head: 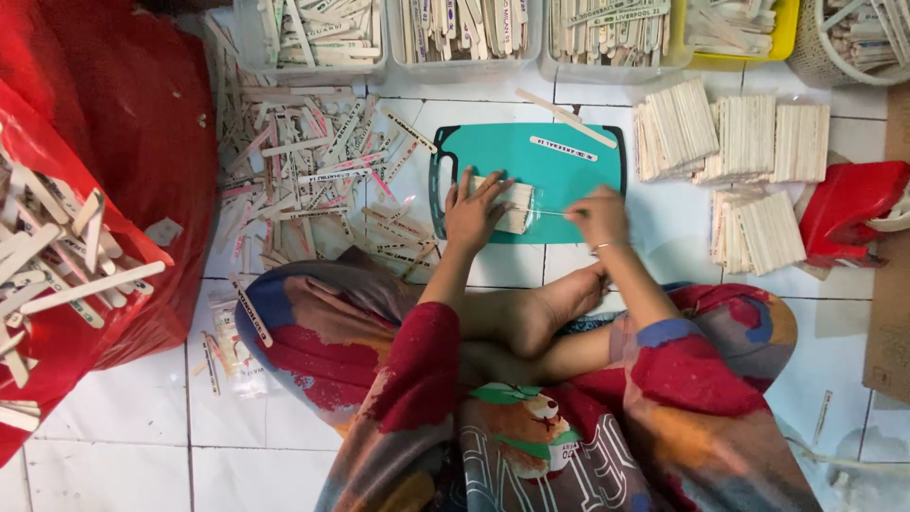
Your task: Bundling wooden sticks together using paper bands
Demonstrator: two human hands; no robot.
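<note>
- The left hand (471, 210) lies flat with its fingers spread out on a small stack of sticks (517, 206).
- The stack of sticks sits on a green board (569, 180), right under those fingers.
- The right hand (597, 214) is curled shut, pinching a thin strip (548, 212) that reaches to the stack.
- Two loose sticks (563, 148) lie on the board past the fingertips.
- Tied bundles (737, 138) sit well off to the right of the right fingers.

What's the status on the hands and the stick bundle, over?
Left hand flat on stick bundle on teal cutting board. Right hand pinching a thin strand at the bundle. Two loose sticks on board beyond.
</note>
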